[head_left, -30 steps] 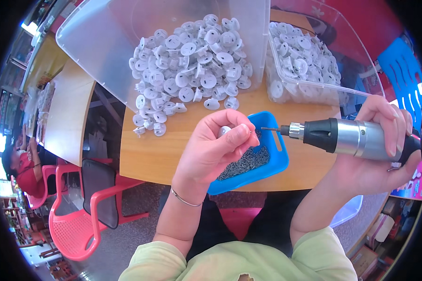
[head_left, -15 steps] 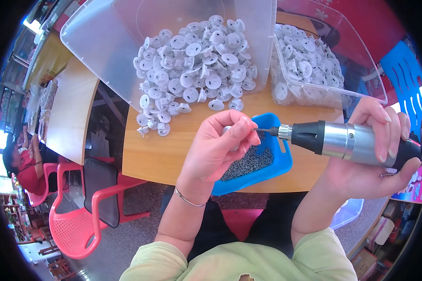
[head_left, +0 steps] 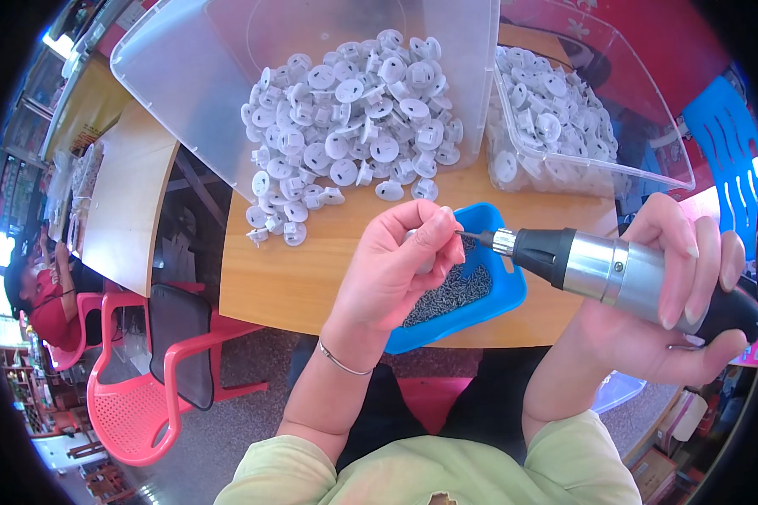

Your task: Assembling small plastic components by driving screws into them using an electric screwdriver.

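Right grip [head_left: 674,286] still clasps the electric screwdriver [head_left: 598,265], its tip now touching the left hand [head_left: 400,269], pinched shut over the blue tray [head_left: 488,295].

Red plastic chairs [head_left: 152,370] (one dark-backed) beside a neighbouring wooden table [head_left: 126,202].

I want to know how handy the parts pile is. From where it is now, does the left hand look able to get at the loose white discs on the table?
Probably yes: the left hand hovers over the blue tray, and only bare tabletop separates it from the white discs.
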Demonstrator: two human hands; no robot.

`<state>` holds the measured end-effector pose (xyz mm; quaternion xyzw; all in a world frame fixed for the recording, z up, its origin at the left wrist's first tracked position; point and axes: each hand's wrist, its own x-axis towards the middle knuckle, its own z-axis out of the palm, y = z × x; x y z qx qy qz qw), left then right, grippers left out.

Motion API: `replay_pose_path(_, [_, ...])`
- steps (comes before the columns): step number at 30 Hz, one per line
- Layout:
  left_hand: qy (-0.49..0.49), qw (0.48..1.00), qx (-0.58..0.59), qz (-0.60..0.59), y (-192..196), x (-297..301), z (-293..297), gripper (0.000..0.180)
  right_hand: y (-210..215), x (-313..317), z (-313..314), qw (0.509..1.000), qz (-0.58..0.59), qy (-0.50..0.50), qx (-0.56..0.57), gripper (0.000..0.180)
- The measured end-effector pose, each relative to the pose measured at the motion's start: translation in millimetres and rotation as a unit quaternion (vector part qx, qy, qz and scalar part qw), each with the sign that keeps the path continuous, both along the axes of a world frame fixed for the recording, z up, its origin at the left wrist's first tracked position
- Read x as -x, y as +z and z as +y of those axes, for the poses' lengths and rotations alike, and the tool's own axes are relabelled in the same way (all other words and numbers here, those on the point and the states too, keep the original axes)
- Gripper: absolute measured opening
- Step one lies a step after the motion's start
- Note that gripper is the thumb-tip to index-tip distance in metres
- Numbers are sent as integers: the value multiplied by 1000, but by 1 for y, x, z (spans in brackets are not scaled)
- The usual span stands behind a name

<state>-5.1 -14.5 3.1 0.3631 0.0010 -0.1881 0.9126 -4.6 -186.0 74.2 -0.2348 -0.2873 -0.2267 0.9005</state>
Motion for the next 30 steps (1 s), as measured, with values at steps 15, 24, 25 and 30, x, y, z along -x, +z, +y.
replay_pose_path(15, [-32, 999, -3, -17, 1, 0, 1, 20, 1, 2, 3, 998, -43, 28, 30, 36])
replay_pose_path(24, [32, 999, 14, -17, 11, -3, -3, 35, 8, -6, -15, 996, 39, 49, -62, 33])
replay_pose_path(25, [49, 998, -10, -30, 14, -2, -4, 35, 8, -7, -16, 996, 39, 49, -62, 33])
replay_pose_path(30, [4, 996, -36, -76, 6, -2, 6, 34, 8, -8, -21, 996, 51, 36, -59, 32])
